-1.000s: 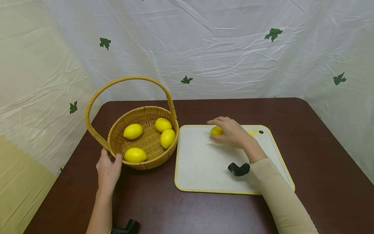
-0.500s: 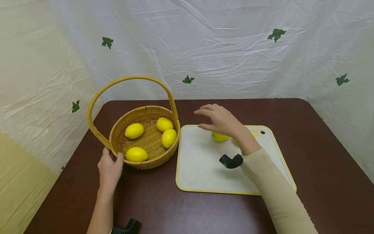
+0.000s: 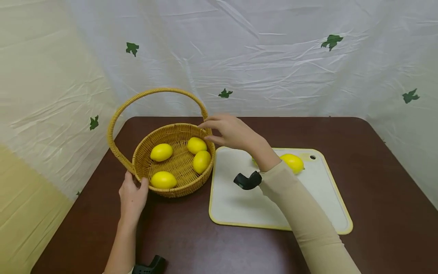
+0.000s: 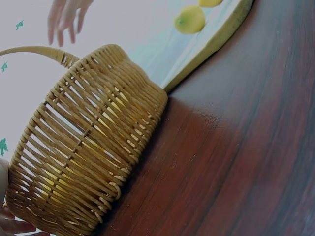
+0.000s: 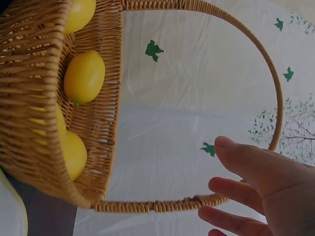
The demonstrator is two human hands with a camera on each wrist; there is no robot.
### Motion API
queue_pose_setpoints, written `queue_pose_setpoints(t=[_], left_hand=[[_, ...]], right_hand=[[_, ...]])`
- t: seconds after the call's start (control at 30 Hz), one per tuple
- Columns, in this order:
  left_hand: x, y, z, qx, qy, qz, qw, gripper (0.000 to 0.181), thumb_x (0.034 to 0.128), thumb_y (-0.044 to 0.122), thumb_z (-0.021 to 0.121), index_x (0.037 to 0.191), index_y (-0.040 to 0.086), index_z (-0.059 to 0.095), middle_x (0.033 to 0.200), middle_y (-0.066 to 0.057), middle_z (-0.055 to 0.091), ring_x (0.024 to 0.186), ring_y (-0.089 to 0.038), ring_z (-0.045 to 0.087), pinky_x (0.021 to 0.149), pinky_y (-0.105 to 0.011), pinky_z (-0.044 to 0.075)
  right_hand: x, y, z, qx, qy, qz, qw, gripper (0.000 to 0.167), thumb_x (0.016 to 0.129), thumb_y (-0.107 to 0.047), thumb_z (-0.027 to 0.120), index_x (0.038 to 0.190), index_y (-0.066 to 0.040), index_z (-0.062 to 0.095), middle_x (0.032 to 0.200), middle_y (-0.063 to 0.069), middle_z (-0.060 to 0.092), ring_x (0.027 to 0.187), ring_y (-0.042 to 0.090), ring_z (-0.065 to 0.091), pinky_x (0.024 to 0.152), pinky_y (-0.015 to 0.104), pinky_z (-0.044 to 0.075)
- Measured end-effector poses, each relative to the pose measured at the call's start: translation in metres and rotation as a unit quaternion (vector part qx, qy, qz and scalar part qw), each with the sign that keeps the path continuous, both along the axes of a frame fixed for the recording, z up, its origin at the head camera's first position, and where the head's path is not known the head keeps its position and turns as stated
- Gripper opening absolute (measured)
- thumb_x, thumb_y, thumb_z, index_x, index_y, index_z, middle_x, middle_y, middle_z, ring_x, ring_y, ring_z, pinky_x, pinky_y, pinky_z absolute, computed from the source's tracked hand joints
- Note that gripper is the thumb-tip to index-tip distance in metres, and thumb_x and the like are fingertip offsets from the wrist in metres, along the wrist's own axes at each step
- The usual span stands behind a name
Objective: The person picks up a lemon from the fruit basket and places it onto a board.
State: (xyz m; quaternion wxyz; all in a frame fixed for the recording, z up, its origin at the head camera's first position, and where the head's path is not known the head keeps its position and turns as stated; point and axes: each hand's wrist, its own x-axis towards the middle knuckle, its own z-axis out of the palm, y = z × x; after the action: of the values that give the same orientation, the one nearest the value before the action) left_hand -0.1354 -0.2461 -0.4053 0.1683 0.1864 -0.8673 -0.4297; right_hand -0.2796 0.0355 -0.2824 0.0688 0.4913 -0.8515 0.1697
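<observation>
A wicker basket (image 3: 172, 193) with a tall arched handle (image 3: 161, 90) stands at the left of the table, several lemons (image 3: 162, 152) lying inside it. My left hand (image 3: 133, 196) grips the basket's near-left rim, thumb over the edge and fingers outside. My right hand (image 3: 230, 131) hovers by the basket's right rim and the foot of the handle. Its fingers are apart and relaxed, and the right wrist view shows nothing held in the hand (image 5: 266, 187). On the white cutting board (image 3: 246, 207) lies one lemon (image 3: 292, 163); another is mostly behind my right forearm.
The yellow-edged board lies just right of the basket on a dark brown table (image 3: 184, 243). Behind the table hangs a pale sheet (image 3: 273, 76) with green leaf shapes. The basket's handle rises above its rim between the two sides.
My right hand has lifted off the lemon on the board and moved left to the basket's right rim. The left hand keeps its grip; the lemons in the basket have not moved.
</observation>
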Motion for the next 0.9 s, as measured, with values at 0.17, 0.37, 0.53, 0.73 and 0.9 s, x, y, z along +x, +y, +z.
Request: queue_pose_setpoints(t=[0.17, 0.37, 0.53, 0.73, 0.9], left_hand=[[-0.001, -0.003, -0.003, -0.003, 0.008, 0.0, 1.0, 0.045, 0.0904, 0.02, 0.046, 0.13, 0.001, 0.039, 0.117, -0.02, 0.053, 0.1, -0.031, 0.054, 0.074, -0.042, 0.044], [-0.002, -0.003, -0.005, 0.001, 0.012, -0.003, 0.9999, 0.044, 0.0904, 0.019, 0.046, 0.13, 0.001, 0.039, 0.118, -0.019, 0.054, 0.101, -0.031, 0.055, 0.075, -0.043, 0.045], [-0.005, 0.0, -0.007, 0.009, 0.012, -0.013, 0.9998, 0.045, 0.09, 0.018, 0.048, 0.131, 0.001, 0.038, 0.118, -0.019, 0.053, 0.102, -0.031, 0.055, 0.077, -0.044, 0.045], [-0.006, 0.0, -0.007, 0.011, 0.005, -0.005, 0.9999, 0.047, 0.0897, 0.019, 0.048, 0.132, 0.002, 0.038, 0.118, -0.019, 0.053, 0.103, -0.031, 0.054, 0.079, -0.044, 0.045], [-0.004, -0.004, -0.006, 0.01, 0.005, 0.005, 0.9999, 0.047, 0.0897, 0.019, 0.048, 0.132, 0.002, 0.038, 0.117, -0.019, 0.054, 0.102, -0.031, 0.055, 0.079, -0.045, 0.045]], right_hand=[[-0.007, -0.034, 0.007, 0.024, -0.009, 0.017, 0.9995, 0.036, 0.089, -0.027, 0.059, 0.124, -0.016, 0.058, 0.121, 0.003, 0.055, 0.109, 0.019, 0.05, 0.092, 0.033, 0.038], [-0.013, -0.073, 0.01, 0.041, -0.014, 0.054, 0.9976, 0.036, 0.09, -0.026, 0.058, 0.123, -0.014, 0.058, 0.119, 0.003, 0.056, 0.11, 0.018, 0.05, 0.093, 0.03, 0.037], [-0.017, -0.096, 0.004, 0.055, -0.029, 0.067, 0.9958, 0.035, 0.09, -0.024, 0.058, 0.123, -0.012, 0.059, 0.12, 0.005, 0.057, 0.111, 0.019, 0.05, 0.094, 0.029, 0.036], [-0.023, -0.122, -0.01, 0.1, -0.052, 0.062, 0.9917, 0.038, 0.092, -0.028, 0.054, 0.128, -0.017, 0.055, 0.127, 0.002, 0.052, 0.118, 0.018, 0.045, 0.099, 0.03, 0.032], [-0.028, -0.145, -0.024, 0.13, -0.059, 0.069, 0.9874, 0.039, 0.092, -0.027, 0.055, 0.129, -0.016, 0.053, 0.13, 0.0, 0.05, 0.122, 0.018, 0.042, 0.1, 0.03, 0.03]])
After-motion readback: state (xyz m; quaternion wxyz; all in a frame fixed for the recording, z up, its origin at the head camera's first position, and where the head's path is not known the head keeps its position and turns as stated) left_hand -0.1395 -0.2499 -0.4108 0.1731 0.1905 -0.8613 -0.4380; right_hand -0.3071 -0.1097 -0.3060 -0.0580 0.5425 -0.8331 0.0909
